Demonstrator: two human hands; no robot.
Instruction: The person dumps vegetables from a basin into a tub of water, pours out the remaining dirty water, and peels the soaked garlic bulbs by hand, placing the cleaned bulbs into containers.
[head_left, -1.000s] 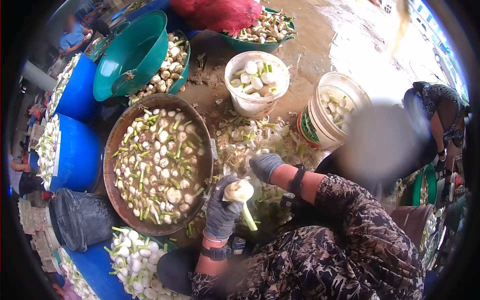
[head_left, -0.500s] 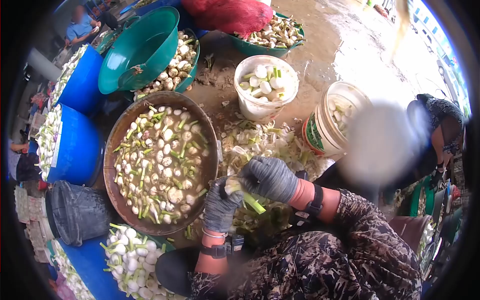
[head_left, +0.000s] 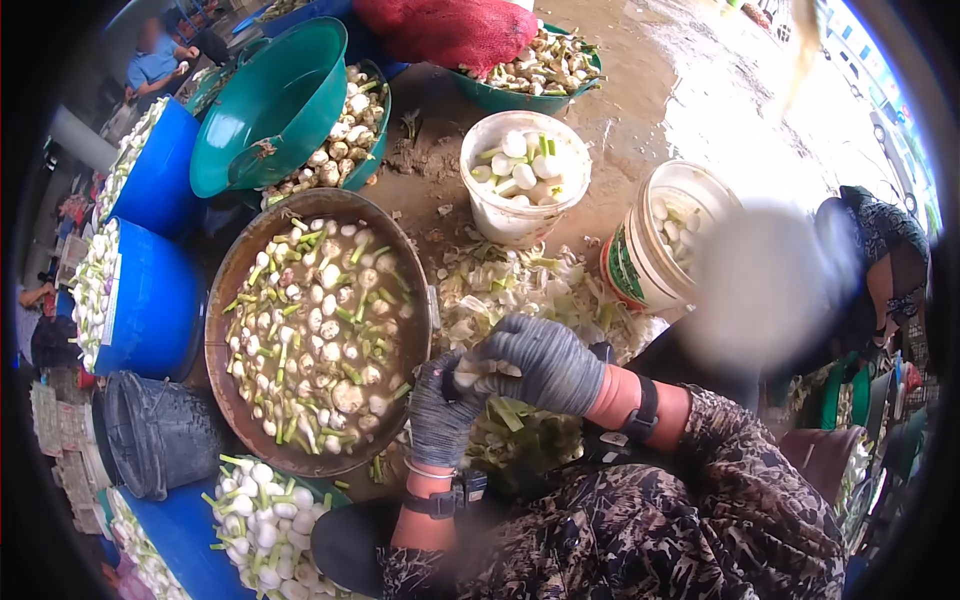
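Note:
My left hand (head_left: 442, 412), in a grey knit glove, is closed around a garlic bulb (head_left: 467, 375), mostly hidden by the fingers. Gloved too, my right hand (head_left: 548, 366) closes over the same bulb from the right, its fingertips pinching at the pale outer layers. Below both hands lie loose garlic leaves and stalks (head_left: 512, 415). Just left of them stands a round brown basin (head_left: 216, 345) of muddy water, with many stemmed garlic bulbs (head_left: 330, 305) floating in it.
A white bucket (head_left: 505, 222) of cleaned bulbs stands ahead, beside another white bucket (head_left: 625, 262). Peelings (head_left: 520, 285) cover the ground between. White bulbs (head_left: 265, 525) are heaped lower left, near a black bucket (head_left: 165, 430) and blue tubs (head_left: 155, 300). Other people sit or bend farther off.
My right hand has shifted slightly down and right, its fingers now across the bulb. The green stalk that stuck out below the bulb no longer shows between my hands.

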